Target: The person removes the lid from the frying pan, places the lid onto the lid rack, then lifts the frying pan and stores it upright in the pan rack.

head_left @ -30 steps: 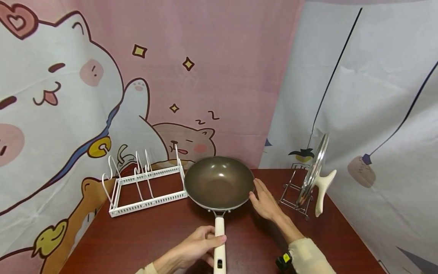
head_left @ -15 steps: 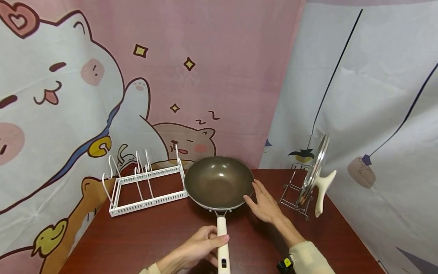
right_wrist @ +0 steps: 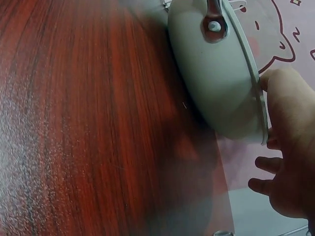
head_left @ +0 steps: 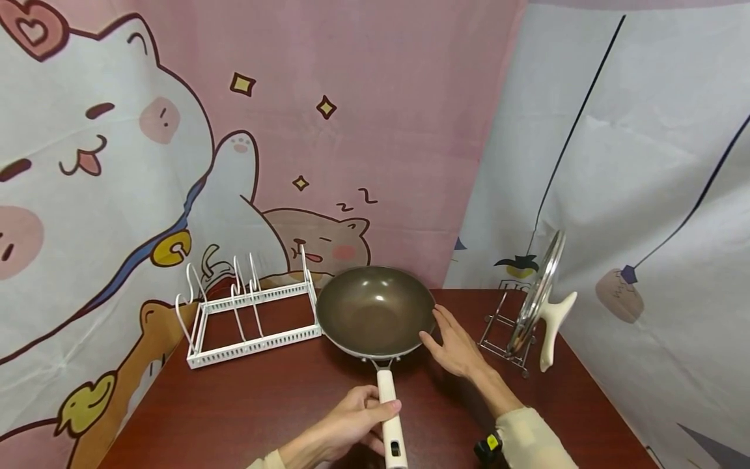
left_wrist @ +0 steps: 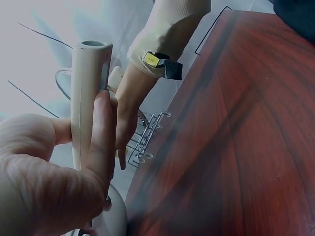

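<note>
A dark-bottomed wok [head_left: 376, 314] with a pale outside sits on the dark red table, its cream handle [head_left: 393, 436] toward me. My left hand [head_left: 351, 420] grips that handle, thumb across the top and fingers round the side and underneath. In the left wrist view the handle [left_wrist: 87, 98] stands between thumb and fingers. My right hand [head_left: 457, 348] lies along the wok's right rim with its fingers fairly straight. The right wrist view has the wok's pale side wall [right_wrist: 216, 73], with the right hand's fingertips right at the rim.
A white rack [head_left: 254, 345] with upright dividers stands left of the wok, right up against its edge in the head view. A small metal rack [head_left: 504, 348] at the right holds a glass lid [head_left: 536, 293] with a cream handle. A printed curtain [head_left: 398, 130] hangs behind the table.
The wok's handle has swung a little to the right, and my left hand has moved with it. The wok's bowl stays nearly in place, with my right hand still at its rim.
</note>
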`<state>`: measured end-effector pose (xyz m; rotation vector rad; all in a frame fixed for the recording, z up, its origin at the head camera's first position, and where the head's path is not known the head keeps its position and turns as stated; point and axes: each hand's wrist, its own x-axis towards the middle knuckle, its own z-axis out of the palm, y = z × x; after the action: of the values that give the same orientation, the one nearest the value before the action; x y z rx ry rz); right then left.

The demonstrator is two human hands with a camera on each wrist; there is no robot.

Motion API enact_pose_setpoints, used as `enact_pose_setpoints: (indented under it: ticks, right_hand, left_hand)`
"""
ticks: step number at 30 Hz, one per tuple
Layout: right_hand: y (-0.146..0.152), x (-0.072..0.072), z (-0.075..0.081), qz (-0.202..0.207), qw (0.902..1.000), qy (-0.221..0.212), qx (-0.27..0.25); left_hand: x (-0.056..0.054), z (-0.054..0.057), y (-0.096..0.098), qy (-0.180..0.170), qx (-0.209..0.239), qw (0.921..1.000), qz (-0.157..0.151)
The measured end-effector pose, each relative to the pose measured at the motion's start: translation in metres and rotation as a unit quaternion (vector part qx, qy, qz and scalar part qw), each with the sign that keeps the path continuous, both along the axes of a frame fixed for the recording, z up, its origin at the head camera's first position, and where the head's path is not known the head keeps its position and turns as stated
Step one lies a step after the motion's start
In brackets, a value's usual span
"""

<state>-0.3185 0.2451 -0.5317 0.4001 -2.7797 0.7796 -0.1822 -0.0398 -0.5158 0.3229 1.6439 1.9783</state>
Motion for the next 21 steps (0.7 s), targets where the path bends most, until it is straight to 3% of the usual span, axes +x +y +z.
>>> enact_pose_setpoints:
  ticks: [5, 10, 21]
  right_hand:
    - [0.001, 0.005, 0.000, 0.006, 0.9993, 0.033, -0.019]
    - [-0.005, 0.022, 0.009, 0.017, 0.9980, 0.041, -0.046]
    - [-0.019, 0.069, 0.030, 0.045, 0.9953, -0.024, -0.082]
  left_hand:
    - [0.000, -0.002, 0.004, 0.000, 0.001, 1.0000, 0.004]
    - [-0.001, -0.003, 0.006, 0.003, -0.014, 0.9998, 0.015]
    - [-0.005, -0.002, 0.001, 0.027, -0.055, 0.9981, 0.004]
